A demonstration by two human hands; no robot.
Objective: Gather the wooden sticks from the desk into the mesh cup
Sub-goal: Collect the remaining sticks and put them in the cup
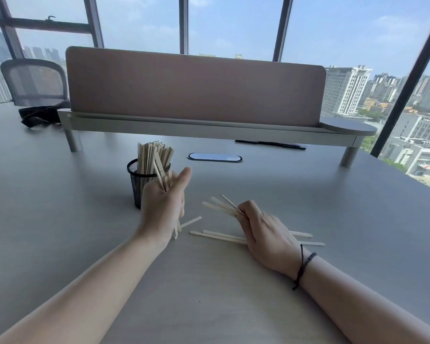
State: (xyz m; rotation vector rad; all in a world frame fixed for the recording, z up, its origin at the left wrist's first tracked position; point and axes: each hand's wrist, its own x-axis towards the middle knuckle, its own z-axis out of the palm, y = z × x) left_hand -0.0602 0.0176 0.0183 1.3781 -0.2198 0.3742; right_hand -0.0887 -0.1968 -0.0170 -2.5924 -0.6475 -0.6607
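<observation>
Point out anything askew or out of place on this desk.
Pale wooden sticks lie scattered on the grey desk beneath the right hand, outside the black mesh cup. Nothing looks damaged.

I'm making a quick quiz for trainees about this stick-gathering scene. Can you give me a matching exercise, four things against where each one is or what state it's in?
Things:
1. mesh cup
2. left hand
3. right hand
4. black cord

States:
A. tied round the right wrist
B. low over the desk, gripping a fan of sticks above loose sticks
C. raised in front of the cup, gripping a bundle of sticks
D. upright on the desk, packed with standing sticks

Pairs: 1-D, 2-C, 3-B, 4-A
</observation>
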